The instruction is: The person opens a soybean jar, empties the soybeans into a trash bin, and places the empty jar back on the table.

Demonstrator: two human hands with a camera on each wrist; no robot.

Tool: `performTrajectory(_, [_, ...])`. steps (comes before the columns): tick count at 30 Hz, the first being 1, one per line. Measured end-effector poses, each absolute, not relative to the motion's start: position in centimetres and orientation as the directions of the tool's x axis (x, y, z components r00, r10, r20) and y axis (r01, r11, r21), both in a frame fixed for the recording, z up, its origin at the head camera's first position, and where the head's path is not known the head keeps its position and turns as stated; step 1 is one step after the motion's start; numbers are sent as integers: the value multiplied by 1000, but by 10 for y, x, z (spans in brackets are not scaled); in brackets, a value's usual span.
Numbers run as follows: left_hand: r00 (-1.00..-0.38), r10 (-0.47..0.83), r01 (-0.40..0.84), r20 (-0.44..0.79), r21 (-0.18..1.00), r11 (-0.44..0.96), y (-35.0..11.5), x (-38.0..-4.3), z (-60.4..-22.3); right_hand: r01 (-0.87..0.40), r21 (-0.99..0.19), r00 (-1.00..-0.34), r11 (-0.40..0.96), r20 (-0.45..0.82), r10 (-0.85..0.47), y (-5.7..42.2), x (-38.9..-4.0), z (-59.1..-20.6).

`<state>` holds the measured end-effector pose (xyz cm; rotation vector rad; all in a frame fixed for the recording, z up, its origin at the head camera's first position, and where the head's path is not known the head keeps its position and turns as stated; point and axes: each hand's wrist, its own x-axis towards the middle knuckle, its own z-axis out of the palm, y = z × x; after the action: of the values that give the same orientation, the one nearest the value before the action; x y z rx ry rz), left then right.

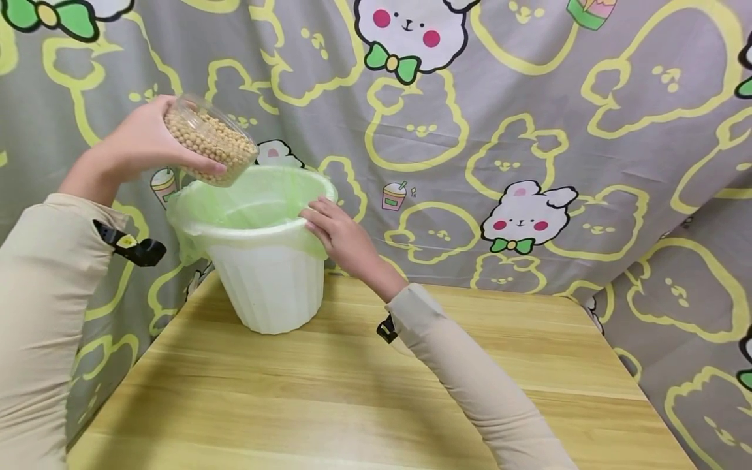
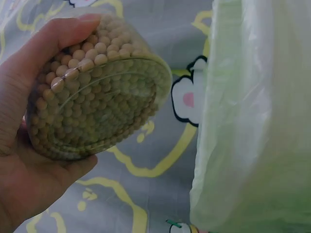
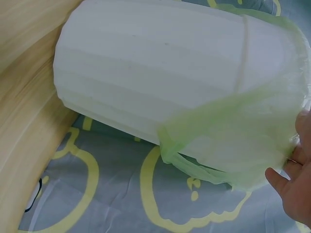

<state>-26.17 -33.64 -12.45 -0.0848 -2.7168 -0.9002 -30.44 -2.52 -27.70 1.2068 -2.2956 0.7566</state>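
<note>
Here, the left hand grips a tilted jar of beans, the right hand a lined bin's rim.

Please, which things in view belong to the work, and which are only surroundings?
Belong to the work:
clear container of round beige pieces, tilted in the left hand
white bin with green liner, right hand at its rim

Only surroundings:
wooden table under the bin
patterned cloth behind
black wrist fittings
</note>
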Motion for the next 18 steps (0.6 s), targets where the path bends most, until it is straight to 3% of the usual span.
performTrajectory(18, [-979, 50, 139, 196, 470, 872, -333, -268, -114, -840, -249, -523, 481, 604, -601, -26, -305, -278])
